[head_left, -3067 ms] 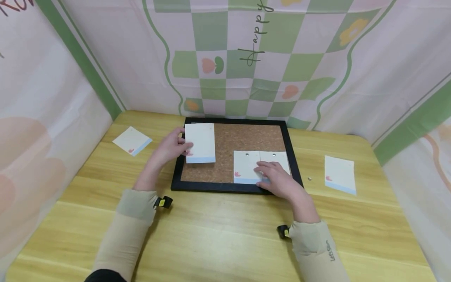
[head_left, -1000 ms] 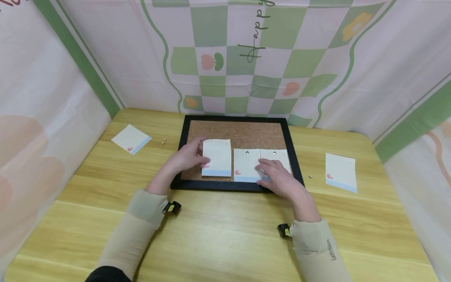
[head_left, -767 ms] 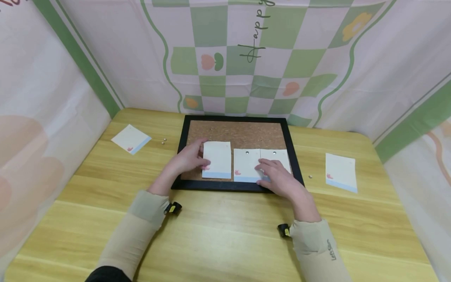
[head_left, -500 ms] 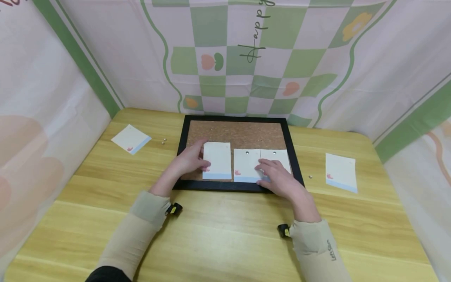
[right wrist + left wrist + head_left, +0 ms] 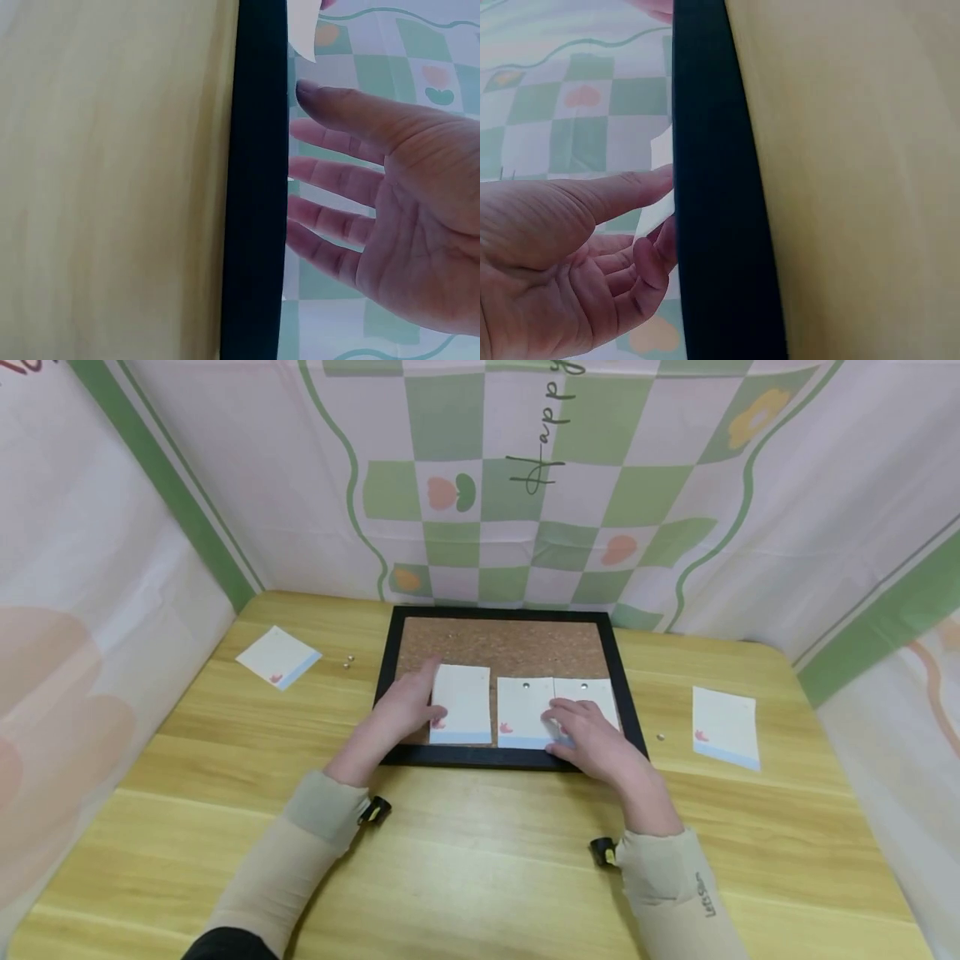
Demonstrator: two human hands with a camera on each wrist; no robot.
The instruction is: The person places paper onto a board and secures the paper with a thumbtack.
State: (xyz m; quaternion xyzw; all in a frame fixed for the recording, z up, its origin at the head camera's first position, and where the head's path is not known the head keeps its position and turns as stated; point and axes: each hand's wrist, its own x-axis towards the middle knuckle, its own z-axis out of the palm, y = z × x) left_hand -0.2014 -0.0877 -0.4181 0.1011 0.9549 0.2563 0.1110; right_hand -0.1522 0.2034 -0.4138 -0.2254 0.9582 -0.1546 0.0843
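Note:
On a framed cork board [image 5: 517, 643], my left hand [image 5: 405, 706] holds a white paper note [image 5: 461, 703] with a blue bottom strip by its left edge. The left wrist view shows the thumb and curled fingers of this hand [image 5: 562, 270] pinching the note's edge [image 5: 651, 219]. To the right, two matching notes lie side by side, the first [image 5: 519, 717] and the second [image 5: 602, 695], each with a silver thumbtack near its top. My right hand [image 5: 596, 743] rests over them with relaxed fingers and covers part of the second note.
A loose note [image 5: 278, 657] lies turned on the table at the left, near two small thumbtacks [image 5: 348, 662]. Another note [image 5: 725, 728] and a single thumbtack [image 5: 661, 737] lie at the right. A patterned curtain [image 5: 517, 493] hangs behind the board.
My left hand has brought its note rightward and down the board, beside the two tacked notes, then slightly lower still. Two thumbtacks now show where the left hand was. The right hand stays put.

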